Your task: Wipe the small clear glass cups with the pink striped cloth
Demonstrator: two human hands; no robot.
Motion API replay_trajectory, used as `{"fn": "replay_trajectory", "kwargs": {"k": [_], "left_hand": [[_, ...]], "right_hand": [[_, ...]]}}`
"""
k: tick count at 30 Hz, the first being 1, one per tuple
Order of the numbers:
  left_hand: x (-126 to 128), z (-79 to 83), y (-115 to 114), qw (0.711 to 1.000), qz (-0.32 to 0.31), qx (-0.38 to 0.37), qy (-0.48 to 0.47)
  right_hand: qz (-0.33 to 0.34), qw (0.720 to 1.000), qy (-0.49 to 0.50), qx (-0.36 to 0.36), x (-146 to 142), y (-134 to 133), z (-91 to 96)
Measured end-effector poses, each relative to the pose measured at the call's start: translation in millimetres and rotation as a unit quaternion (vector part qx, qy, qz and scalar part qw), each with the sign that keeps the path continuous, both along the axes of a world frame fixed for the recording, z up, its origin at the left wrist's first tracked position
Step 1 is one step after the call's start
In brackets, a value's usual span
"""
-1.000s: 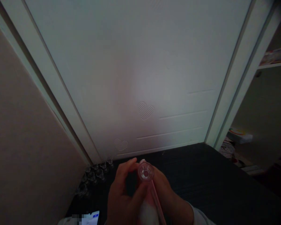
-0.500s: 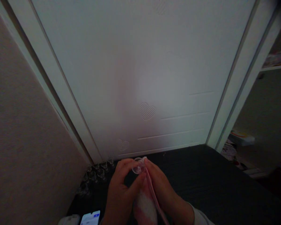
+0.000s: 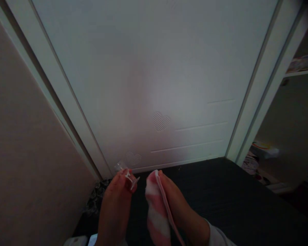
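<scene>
My left hand (image 3: 115,203) is closed round a small clear stemmed glass (image 3: 120,166), which is tilted with its bowl toward the door and its round foot toward me. To the right, my right hand (image 3: 178,201) grips a pink-and-white cloth (image 3: 157,208) that hangs down from the fingers. The cloth and the glass are apart. Behind and left of my left hand, several more small clear glasses (image 3: 93,198) stand on the dark table (image 3: 215,191), partly hidden by that hand.
A white panel door (image 3: 190,78) with embossed hearts rises behind the table. On the left is a plain wall (image 3: 28,153). A phone (image 3: 92,240) and a pale object (image 3: 76,241) lie at the near left edge. Shelves with items (image 3: 265,150) are at the right.
My left hand has moved left, taking the glass away from the cloth and tipping it. My right hand stays nearly in place with the cloth. The phone is now mostly covered.
</scene>
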State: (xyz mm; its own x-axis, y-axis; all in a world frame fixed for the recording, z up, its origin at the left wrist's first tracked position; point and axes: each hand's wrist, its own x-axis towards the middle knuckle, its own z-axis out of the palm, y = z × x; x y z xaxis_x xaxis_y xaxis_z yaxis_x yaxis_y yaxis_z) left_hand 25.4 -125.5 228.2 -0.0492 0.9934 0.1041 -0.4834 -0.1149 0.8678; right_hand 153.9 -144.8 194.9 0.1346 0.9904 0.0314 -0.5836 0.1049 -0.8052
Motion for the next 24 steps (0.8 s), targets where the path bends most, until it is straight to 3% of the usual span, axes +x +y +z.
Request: {"fn": "replay_trajectory", "kwargs": {"k": [5,9,15,24], "left_hand": [[-3.5,-7.1,5.8,0.993,0.007,-0.045,-0.107],[-1.7,-7.1,9.0,0.991,-0.009,-0.035,-0.13],[-1.6,-7.1,11.5,0.993,0.0,-0.028,-0.114],[-1.8,-18.2,20.5,0.996,0.064,-0.032,-0.057]], "right_hand": [[-0.009,1.0,0.009,0.008,5.2,2.0,-4.1],[-0.011,1.0,0.014,0.003,5.6,2.7,-3.8],[-0.022,1.0,0.018,0.003,5.3,3.0,-2.4],[-0.013,1.0,0.025,0.004,10.3,5.8,-5.6]]}}
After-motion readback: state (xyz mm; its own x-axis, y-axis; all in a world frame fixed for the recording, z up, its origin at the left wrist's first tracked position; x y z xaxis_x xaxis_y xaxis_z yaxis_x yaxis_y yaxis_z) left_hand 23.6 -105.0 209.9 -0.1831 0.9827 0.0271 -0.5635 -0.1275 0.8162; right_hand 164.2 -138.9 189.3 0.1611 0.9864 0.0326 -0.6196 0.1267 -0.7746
